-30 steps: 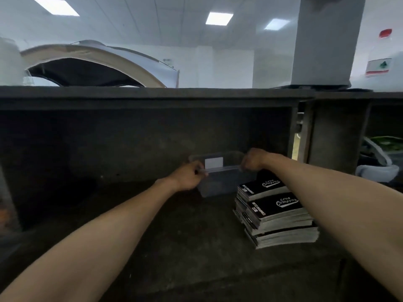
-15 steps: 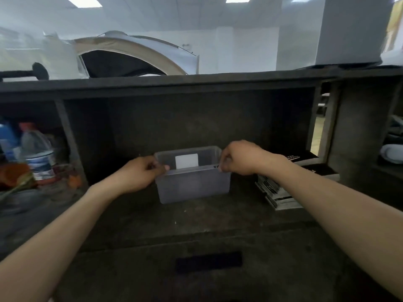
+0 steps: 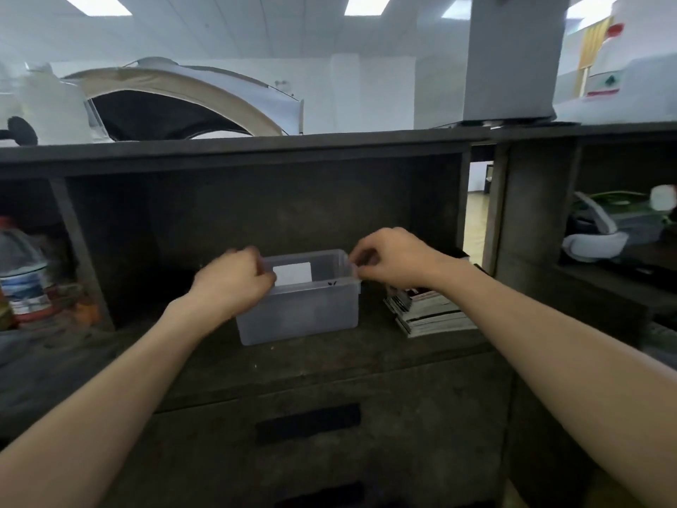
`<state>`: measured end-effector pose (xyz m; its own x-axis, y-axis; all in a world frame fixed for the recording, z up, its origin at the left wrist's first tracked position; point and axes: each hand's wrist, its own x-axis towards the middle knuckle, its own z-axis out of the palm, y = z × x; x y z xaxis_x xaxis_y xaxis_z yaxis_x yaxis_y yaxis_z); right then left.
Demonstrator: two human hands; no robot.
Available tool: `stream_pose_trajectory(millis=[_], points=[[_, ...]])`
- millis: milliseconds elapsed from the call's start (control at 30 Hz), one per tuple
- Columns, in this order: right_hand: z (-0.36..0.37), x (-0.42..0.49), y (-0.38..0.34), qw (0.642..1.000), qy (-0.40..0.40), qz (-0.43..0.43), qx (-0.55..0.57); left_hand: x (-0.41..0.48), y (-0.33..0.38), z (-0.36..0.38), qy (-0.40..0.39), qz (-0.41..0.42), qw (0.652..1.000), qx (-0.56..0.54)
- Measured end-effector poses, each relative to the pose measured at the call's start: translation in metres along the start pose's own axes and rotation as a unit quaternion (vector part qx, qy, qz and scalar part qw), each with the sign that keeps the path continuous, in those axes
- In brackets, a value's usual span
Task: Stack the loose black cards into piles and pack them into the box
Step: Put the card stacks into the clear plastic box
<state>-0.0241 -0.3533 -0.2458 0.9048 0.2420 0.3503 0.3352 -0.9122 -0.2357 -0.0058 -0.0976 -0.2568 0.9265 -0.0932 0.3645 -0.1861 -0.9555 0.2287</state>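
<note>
Head camera, aimed into a dark shelf unit (image 3: 329, 364). Upright on the floor of the middle compartment, toward the front edge, a clear plastic box (image 3: 304, 317). Over its left rim, left hand (image 3: 238, 284) curled, fingertips hidden behind the wall, outline blurred. At the far corner of the right rim, right hand (image 3: 388, 260) pinching, thumb and fingers closed on the plastic. Inside, against the back wall, a white rectangle (image 3: 292, 273); rest of the interior too cloudy to read, no telling whether anything else lies within. Just right of the box, stack of black cards (image 3: 428, 313), top mostly covered by the right wrist, only edges and a scrap of print showing. In the left compartment, water bottle (image 3: 22, 276), cut off by the frame edge. Right compartment cluttered, contents unclear.
</note>
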Motion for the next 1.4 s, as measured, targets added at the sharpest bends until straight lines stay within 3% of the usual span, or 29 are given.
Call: stream_pose_trajectory(millis=[67, 167, 233, 333, 400, 533, 767, 900, 1133, 1400], points=[[-0.019, -0.009, 0.019, 0.996, 0.079, 0.027, 0.006, -0.010, 0.027, 0.000, 0.042, 0.056, 0.995, -0.073], [-0.049, -0.032, 0.057, 0.986, 0.122, 0.116, -0.019, -0.022, 0.072, 0.010, -0.018, 0.120, 0.970, -0.212], [-0.059, -0.050, 0.080, 0.980, 0.097, 0.171, -0.018, -0.024, 0.101, 0.022, -0.068, 0.150, 0.958, -0.234], [-0.057, -0.070, 0.100, 0.975, 0.013, 0.218, -0.035, -0.021, 0.136, 0.037, -0.127, 0.157, 0.964, -0.174], [-0.054, -0.079, 0.109, 0.970, -0.028, 0.239, -0.040, -0.015, 0.152, 0.044, -0.188, 0.138, 0.961, -0.148], [-0.043, -0.082, 0.116, 0.968, -0.030, 0.251, 0.005, 0.001, 0.169, 0.060, -0.271, 0.077, 0.944, -0.170], [-0.026, -0.069, 0.114, 0.974, -0.026, 0.225, 0.005, 0.001, 0.177, 0.070, -0.242, 0.070, 0.940, -0.230], [-0.031, -0.066, 0.120, 0.970, -0.082, 0.228, 0.005, -0.002, 0.169, 0.070, -0.208, 0.093, 0.945, -0.233], [-0.036, -0.066, 0.129, 0.973, -0.129, 0.190, -0.001, -0.002, 0.175, 0.066, -0.209, 0.148, 0.958, -0.132], [-0.035, -0.072, 0.134, 0.982, -0.111, 0.154, 0.015, 0.001, 0.175, 0.068, -0.214, 0.170, 0.956, -0.106]])
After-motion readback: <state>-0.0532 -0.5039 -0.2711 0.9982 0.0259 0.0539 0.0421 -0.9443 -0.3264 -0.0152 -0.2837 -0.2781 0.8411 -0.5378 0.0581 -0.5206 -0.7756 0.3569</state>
